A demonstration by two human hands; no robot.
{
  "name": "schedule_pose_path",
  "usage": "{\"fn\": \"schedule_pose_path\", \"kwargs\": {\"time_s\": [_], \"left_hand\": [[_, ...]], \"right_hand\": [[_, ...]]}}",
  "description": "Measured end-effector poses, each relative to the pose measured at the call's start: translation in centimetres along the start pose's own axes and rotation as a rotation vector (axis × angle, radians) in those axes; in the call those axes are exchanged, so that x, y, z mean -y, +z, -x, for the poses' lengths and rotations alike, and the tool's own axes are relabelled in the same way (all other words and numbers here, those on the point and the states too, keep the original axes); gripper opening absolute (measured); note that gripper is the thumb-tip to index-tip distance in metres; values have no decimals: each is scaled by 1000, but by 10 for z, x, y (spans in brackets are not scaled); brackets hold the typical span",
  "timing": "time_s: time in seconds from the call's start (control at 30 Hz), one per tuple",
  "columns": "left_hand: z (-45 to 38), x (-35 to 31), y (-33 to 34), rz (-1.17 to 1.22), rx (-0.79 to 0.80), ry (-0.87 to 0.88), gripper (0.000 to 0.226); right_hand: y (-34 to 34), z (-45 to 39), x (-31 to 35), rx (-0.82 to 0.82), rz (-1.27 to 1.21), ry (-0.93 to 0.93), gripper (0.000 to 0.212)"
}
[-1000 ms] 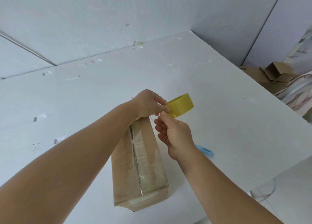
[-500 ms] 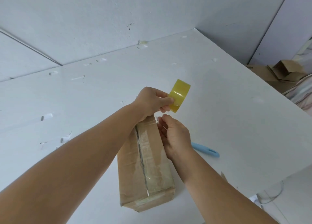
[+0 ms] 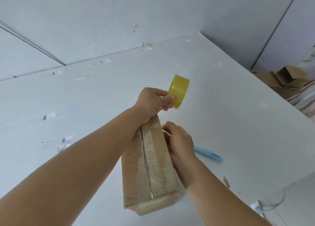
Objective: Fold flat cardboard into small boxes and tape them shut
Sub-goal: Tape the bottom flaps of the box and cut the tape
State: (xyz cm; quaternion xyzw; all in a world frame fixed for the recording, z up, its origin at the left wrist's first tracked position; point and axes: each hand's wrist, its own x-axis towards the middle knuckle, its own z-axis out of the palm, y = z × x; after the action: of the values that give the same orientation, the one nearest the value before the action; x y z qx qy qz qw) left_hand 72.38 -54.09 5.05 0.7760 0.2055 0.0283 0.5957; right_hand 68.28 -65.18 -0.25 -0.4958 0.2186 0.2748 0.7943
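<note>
A long brown cardboard box lies on the white table, its top seam covered by clear tape. My left hand grips a yellow tape roll just above the box's far end. My right hand sits at the box's far right edge and pinches a strand of clear tape between its fingertips. The box's far end is hidden behind my left hand.
A light blue cutter handle lies on the table right of my right hand. Flattened and half-folded cardboard is piled off the table's right side. Scraps of old tape dot the table top. The table's edge runs along the lower right.
My left hand has lifted the roll up and away from the box. My right hand has dropped from the roll to the box's far right edge, drawing tape out.
</note>
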Motion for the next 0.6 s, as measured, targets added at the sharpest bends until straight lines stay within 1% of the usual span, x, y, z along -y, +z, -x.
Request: {"fn": "schedule_pose_path", "kwargs": {"time_s": [0.2,0.37,0.4,0.5,0.53,0.57,0.6], "left_hand": [[0,2,-2,2,-44,24,14],[2,5,-6,-15,-70,28,15],[2,5,-8,-18,-75,26,14],[4,6,-13,-11,-90,17,10],[4,6,-14,-1,-93,18,9],[5,6,-15,8,-97,20,9],[5,6,-15,14,-100,22,9]], "right_hand": [[-3,1,-6,22,295,-62,20],[0,4,-9,61,414,-144,23],[1,2,-10,66,452,-130,23],[-2,-1,-13,75,556,14,26],[-6,-1,-13,68,573,22,26],[-9,1,-12,70,568,-8,25],[-12,2,-10,92,557,-75,27]]}}
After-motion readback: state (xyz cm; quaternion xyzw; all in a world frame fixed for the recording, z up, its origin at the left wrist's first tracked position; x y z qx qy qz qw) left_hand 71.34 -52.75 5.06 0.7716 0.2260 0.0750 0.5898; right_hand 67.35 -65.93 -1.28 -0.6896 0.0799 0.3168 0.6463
